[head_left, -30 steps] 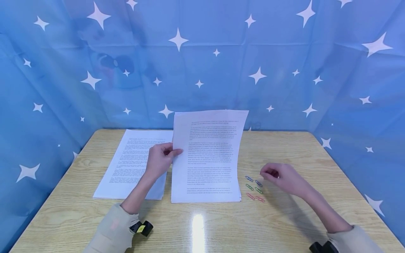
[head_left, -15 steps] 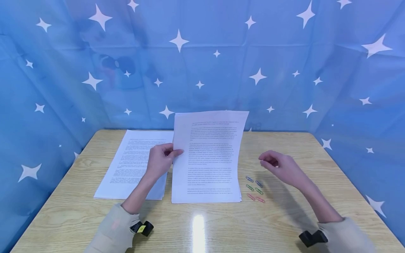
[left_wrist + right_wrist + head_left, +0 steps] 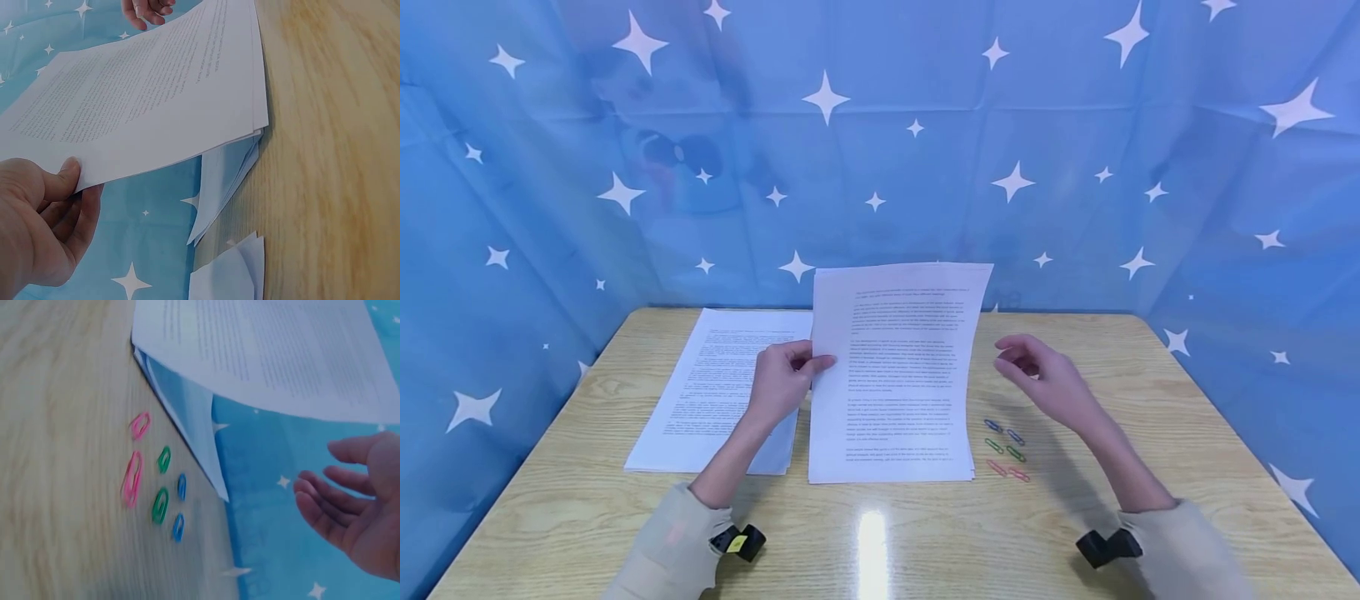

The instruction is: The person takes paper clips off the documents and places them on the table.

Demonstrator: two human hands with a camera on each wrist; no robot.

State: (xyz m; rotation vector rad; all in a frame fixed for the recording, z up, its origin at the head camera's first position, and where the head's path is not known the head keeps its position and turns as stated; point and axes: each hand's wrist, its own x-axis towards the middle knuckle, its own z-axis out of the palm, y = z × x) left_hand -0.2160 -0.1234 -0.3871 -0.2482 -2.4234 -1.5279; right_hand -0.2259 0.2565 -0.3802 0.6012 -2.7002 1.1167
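Note:
My left hand (image 3: 784, 379) pinches the left edge of a few printed sheets (image 3: 891, 375), thumb in front and fingers behind. In the left wrist view these sheets (image 3: 144, 94) are raised and tilted, with their lower end close to the table. My right hand (image 3: 1041, 375) hovers just right of the sheets, its fingers loosely bent and apart. Seen from the right wrist, nothing lies between the fingers (image 3: 325, 494) of that hand. Below it on the table lie several paper clips: pink clips (image 3: 132, 478), green clips (image 3: 160, 505) and blue clips (image 3: 179, 526).
Another stack of printed paper (image 3: 715, 392) lies flat on the wooden table (image 3: 790, 533), left of the raised sheets and partly behind my left forearm. More paper (image 3: 228, 181) shows under the raised sheets. A blue curtain (image 3: 880, 150) with white stars hangs beyond the table's back edge.
My right hand has moved up and left, away from the paper clips and closer to the sheets' right edge. The left hand keeps its pinch and stays nearly still.

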